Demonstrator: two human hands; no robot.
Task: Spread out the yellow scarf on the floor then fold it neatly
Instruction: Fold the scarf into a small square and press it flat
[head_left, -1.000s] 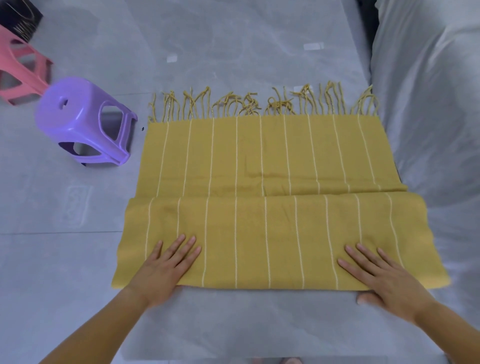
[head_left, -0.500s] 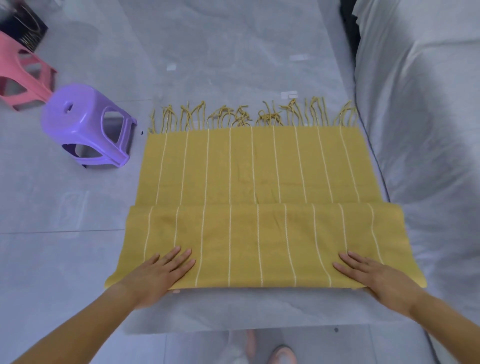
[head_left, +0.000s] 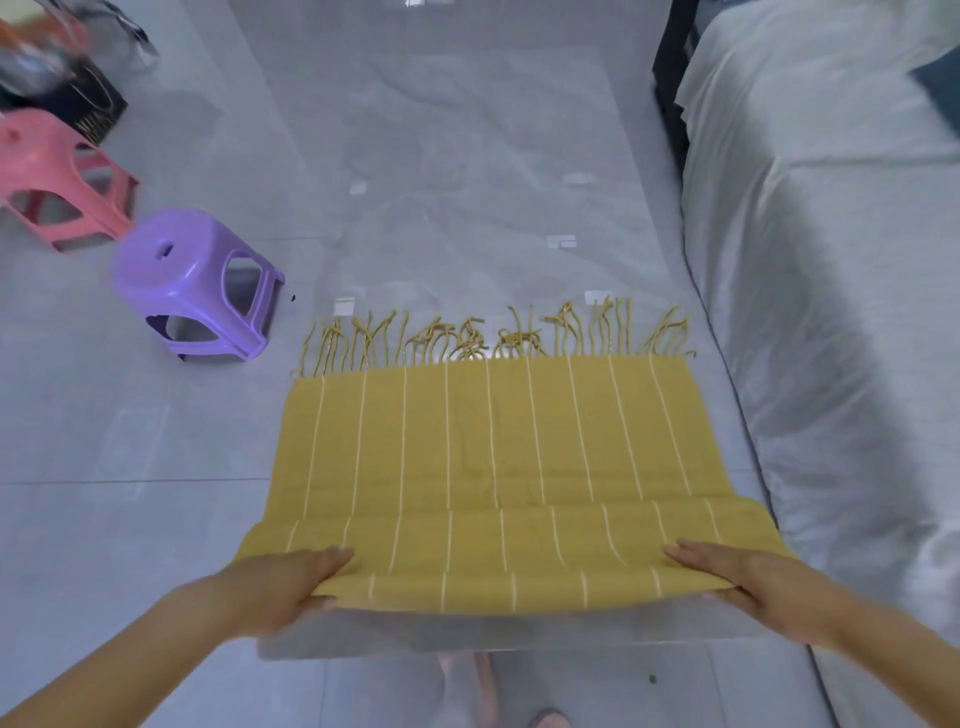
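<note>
Left hand (head_left: 291, 582) and right hand (head_left: 743, 577) each grip the near folded edge of the yellow white-striped fringed scarf (head_left: 488, 457), thumbs hidden beneath. Scarf lies mid-frame on grey tiled floor (head_left: 467, 156); feet cut off at the bottom edge.

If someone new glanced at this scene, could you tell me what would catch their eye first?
Most likely the yellow scarf with thin white stripes, lying on the grey floor at centre, its fringe at the far edge. The left hand and right hand grip its near folded edge. A purple stool stands at left.
</note>
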